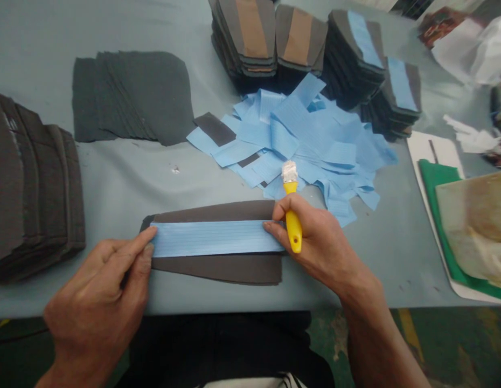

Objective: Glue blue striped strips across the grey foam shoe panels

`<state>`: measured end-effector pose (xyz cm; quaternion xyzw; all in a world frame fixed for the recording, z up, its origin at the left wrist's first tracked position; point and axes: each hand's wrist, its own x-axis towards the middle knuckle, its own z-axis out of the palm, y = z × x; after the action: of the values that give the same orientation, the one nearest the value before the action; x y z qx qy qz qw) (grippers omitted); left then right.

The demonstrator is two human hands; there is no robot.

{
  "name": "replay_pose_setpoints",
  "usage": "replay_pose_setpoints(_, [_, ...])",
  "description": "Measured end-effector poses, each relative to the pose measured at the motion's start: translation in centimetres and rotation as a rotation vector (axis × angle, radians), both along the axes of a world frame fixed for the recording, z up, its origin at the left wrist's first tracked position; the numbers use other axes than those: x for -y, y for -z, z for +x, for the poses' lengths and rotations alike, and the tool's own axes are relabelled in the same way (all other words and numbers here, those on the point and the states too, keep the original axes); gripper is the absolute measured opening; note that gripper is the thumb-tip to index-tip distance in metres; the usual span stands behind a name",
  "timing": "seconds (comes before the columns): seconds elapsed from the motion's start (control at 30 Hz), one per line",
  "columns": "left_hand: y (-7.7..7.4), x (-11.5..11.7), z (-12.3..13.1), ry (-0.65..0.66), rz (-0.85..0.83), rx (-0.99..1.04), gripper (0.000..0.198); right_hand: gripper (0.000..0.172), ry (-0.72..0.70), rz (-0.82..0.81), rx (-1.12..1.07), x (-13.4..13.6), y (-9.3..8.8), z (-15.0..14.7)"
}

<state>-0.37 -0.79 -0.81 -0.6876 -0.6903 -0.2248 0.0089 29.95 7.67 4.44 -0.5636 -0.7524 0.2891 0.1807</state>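
A light blue ribbed strip (216, 238) lies lengthwise along the middle of a dark grey-brown fabric piece (218, 269) near the table's front edge. My left hand (107, 285) pinches the strip's left end between thumb and fingertip. At the strip's right end is my right hand (315, 237), its thumb on the strip. That same hand also holds a yellow-handled brush (293, 223), whose bristles are coated in white and point away from me. Just beyond the right hand spreads a loose heap of blue strips (315, 137), with a few dark scraps among them.
Dark fabric stacks (36, 194) stand at the left edge, and fanned dark pieces (131, 97) lie behind. At the back are stacks with brown strips (252, 32) and stacks with blue strips (359, 48). A white board (432, 145) with green material (438, 180) lies at right.
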Motion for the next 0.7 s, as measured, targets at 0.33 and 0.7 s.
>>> replay_pose_setpoints(0.33, [-0.37,-0.33,0.26,-0.003,-0.005,-0.013,0.037,0.011,0.022,0.005,-0.001,-0.05,0.4,0.46])
replay_pose_setpoints(0.7, [-0.72,-0.44,0.53,-0.013,-0.009,-0.017,0.032,0.012,-0.01,0.05,0.079,0.26,0.52,0.59])
